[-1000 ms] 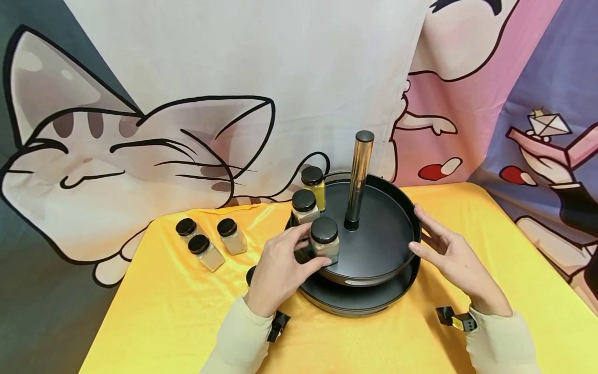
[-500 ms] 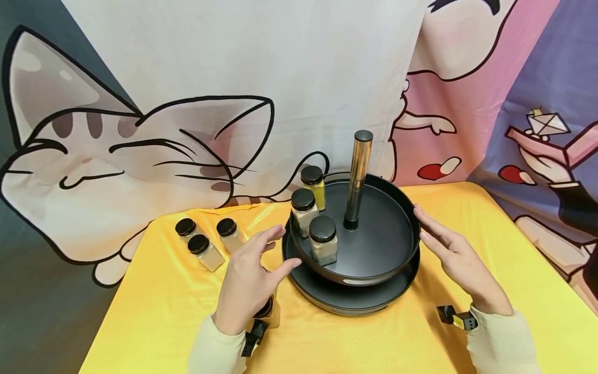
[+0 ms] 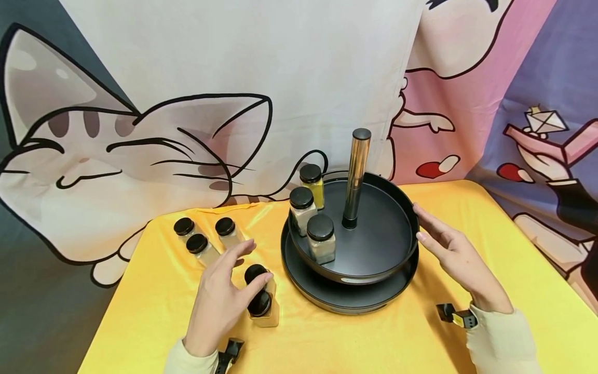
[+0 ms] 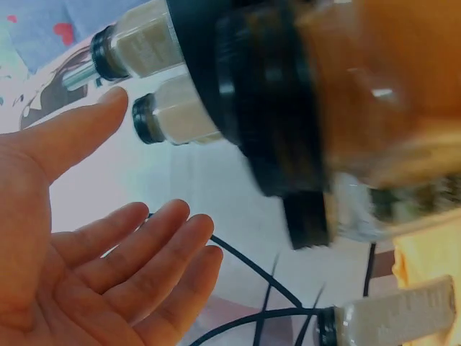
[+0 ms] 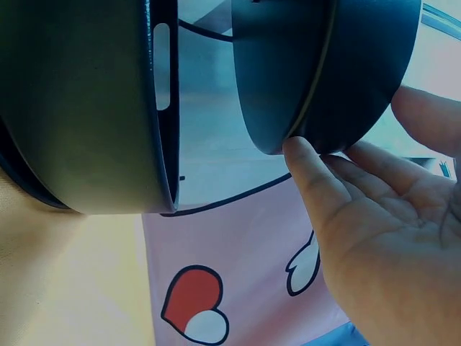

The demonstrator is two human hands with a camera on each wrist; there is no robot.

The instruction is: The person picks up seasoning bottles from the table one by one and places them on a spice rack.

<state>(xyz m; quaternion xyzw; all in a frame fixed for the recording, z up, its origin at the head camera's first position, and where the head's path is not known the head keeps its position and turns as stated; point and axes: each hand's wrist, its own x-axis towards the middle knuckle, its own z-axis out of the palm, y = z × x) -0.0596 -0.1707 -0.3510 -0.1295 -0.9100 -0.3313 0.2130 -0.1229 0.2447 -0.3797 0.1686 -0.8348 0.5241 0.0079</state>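
Note:
My left hand point(image 3: 217, 298), empty, has thumb and fingers spread beside two black-lidded glass jars on the table. The nearer jar point(image 3: 267, 314) has brownish contents and looms large in the left wrist view; the farther jar point(image 3: 255, 272) is partly behind my thumb. My right hand point(image 3: 455, 265) touches the right wall of the upper tray point(image 3: 380, 234) of a black two-tier turntable rack, fingertips and thumb on its outside. On that tray's left side stand three jars: a yellow one point(image 3: 317, 193), a pale one point(image 3: 302, 215) and a greyish-beige one point(image 3: 322, 249).
A shiny post point(image 3: 355, 179) with a black cap rises from the upper tray. Below it, the wider lower tray point(image 3: 348, 307) juts out at the front. Several pale jars point(image 3: 229, 234) lean or stand at the left on the yellow cloth point(image 3: 374, 348). A printed curtain point(image 3: 196, 62) hangs behind.
My left hand has let go of the greyish-beige jar on the upper tray and moved left and toward me, over the two nearer jars. My right hand stays at the tray's wall.

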